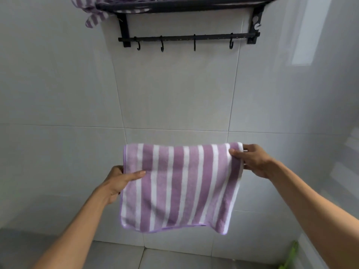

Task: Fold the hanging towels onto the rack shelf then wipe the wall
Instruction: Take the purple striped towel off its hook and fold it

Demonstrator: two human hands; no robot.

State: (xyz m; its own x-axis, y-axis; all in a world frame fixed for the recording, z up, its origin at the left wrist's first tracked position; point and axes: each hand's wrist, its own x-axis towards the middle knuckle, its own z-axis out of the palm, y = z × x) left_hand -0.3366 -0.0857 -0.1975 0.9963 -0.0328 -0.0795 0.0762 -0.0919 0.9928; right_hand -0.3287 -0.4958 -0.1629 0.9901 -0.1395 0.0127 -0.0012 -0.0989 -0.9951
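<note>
Fold step in hand; wall wipe not started, by the look of it.

Nearest: both forearms reach forward from the bottom edge. A green object (290, 255) sits low, below the right forearm (too blurred to identify).

Left hand (118, 181): thumb lies on top of the cloth, fingers hidden behind it, pinching the left edge of the striped towel (180, 187) partway down its side. Right hand (254, 160): thumb and fingers pinch the top right corner, slightly higher than the left.

The towel hangs between the two hands, stretched roughly flat, purple and white stripes running vertically. It looks already doubled (a folded edge along the top, loose hem at the bottom), but the layer count cannot be confirmed. Bottom right corner sags lower than the left.

Beyond the hands: tiled wall (174, 98), the towel apparently held clear of it.

Well above the hands: black rack (190, 37) with its hook bar bare, nothing hanging. On the shelf (184, 5) above it, another striped towel (93, 14) is bunched at the left end, a tail drooping over the edge.

Next move, as a judgement: bring the hands together for one more fold, then lift to the shelf. Needs matched corners and a high reach; a slack grip risks the fold opening.
</note>
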